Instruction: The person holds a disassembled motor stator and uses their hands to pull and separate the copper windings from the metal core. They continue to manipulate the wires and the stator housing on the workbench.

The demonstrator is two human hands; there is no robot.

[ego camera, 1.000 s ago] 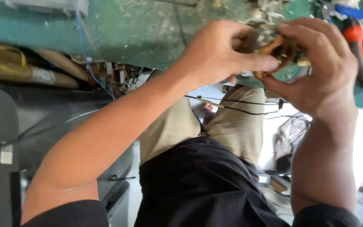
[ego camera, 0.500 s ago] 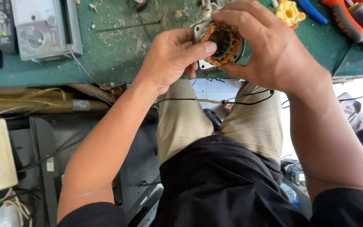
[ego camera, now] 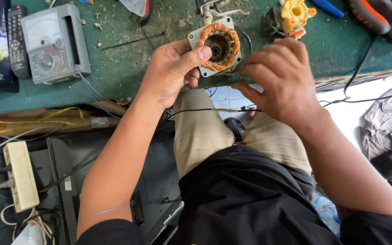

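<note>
Left hand (ego camera: 171, 72): closed on the motor stator (ego camera: 217, 46), thumb pressed across its left face, remaining fingers curled behind the square metal frame; item held just above the near edge of the green workbench (ego camera: 128, 63), at about 1 o'clock from the hand. Stator: square grey plate, ring of orange-brown copper winding, round open bore at centre facing the camera. Right hand (ego camera: 275, 79): at 4 o'clock from the stator, fingers drawn together and pinched at the stator's lower right edge, on thin wire leads; whether they grip a lead cannot be told. Grey analogue multimeter (ego camera: 53, 43): on the bench at 9 o'clock from the stator, well apart, blue lead trailing off the edge. Black remote control (ego camera: 17, 41): just beside the meter, on its left. Yellow and orange plastic part (ego camera: 296, 16): at 2 o'clock from the stator, near. Red-and-black tool handles (ego camera: 377, 20): far right of the bench. Cream power strip (ego camera: 21, 174): below the bench at 7 o'clock, with cables. Black cable (ego camera: 205, 110): crossing the lap, over khaki trousers.
</note>
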